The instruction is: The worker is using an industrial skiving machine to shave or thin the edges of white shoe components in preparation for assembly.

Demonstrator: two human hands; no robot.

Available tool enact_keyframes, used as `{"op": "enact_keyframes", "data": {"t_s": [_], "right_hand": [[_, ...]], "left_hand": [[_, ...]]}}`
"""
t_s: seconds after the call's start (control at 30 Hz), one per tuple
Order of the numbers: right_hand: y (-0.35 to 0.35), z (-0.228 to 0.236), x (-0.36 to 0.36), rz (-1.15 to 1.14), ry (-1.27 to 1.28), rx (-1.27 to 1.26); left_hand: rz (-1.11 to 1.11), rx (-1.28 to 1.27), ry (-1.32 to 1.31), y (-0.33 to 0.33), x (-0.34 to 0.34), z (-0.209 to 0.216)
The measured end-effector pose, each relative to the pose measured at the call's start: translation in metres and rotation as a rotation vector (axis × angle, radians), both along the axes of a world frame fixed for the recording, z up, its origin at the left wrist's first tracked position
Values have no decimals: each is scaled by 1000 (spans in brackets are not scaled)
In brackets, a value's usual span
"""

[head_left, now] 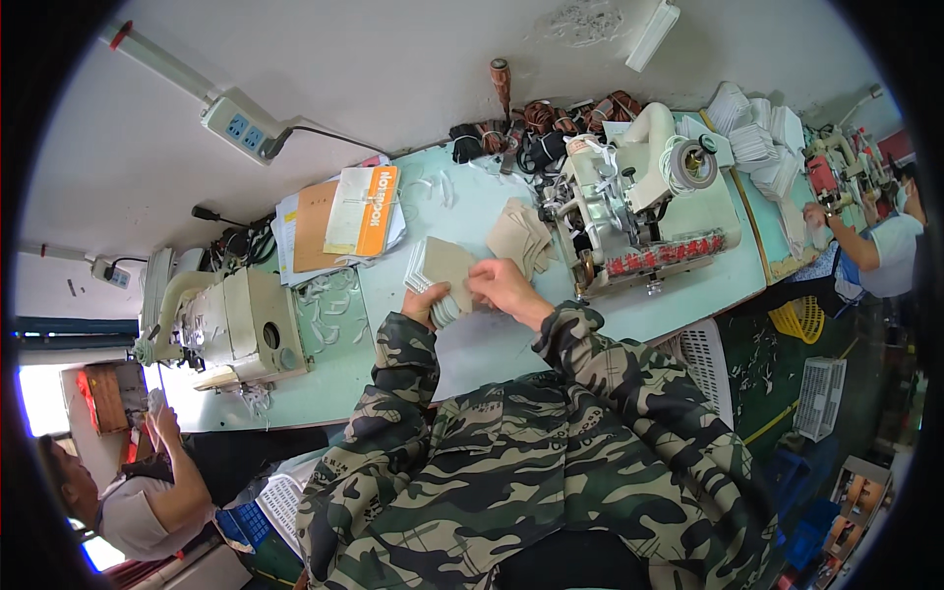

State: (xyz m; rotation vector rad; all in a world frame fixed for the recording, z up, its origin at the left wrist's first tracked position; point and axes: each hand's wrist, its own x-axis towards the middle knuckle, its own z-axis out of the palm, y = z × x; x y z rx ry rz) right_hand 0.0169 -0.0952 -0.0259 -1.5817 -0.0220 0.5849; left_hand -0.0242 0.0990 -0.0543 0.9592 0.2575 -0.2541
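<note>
A stack of beige flat pieces with white layered edges [441, 264] stands above the table, gripped along its lower left by my left hand [423, 303], fingers closed. At the stack's right edge, my right hand [501, 289] has its fingers pinched together; whether they hold a piece of the stack is hidden. Just beyond the right hand, more loose beige pieces [521, 236] lie fanned on the pale green table [482, 354]. To their right sits a cream sewing machine [639, 197] with a thread spool on top.
Left of the stack lie a notebook [364, 211] and papers. A second machine [236, 329] stands farther left, by a seated co-worker [147, 501]. Cords and a screwdriver [501, 84] sit along the wall. White stacks [757, 138] and another co-worker [885, 246] are at right.
</note>
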Motion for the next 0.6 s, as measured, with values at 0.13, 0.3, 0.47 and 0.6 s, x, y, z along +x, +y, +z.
{"op": "enact_keyframes", "data": {"t_s": [0.13,0.3,0.47,0.6], "right_hand": [[3,1,18,5,123,163],[13,-15,17,167,-365,-413],[33,21,3,414,-286,-242],[20,25,7,368,-113,-150]], "left_hand": [[61,71,-21,20,1,1],[119,182,31,37,-5,7],[119,196,28,22,-7,6],[95,186,-13,14,-2,4]]}}
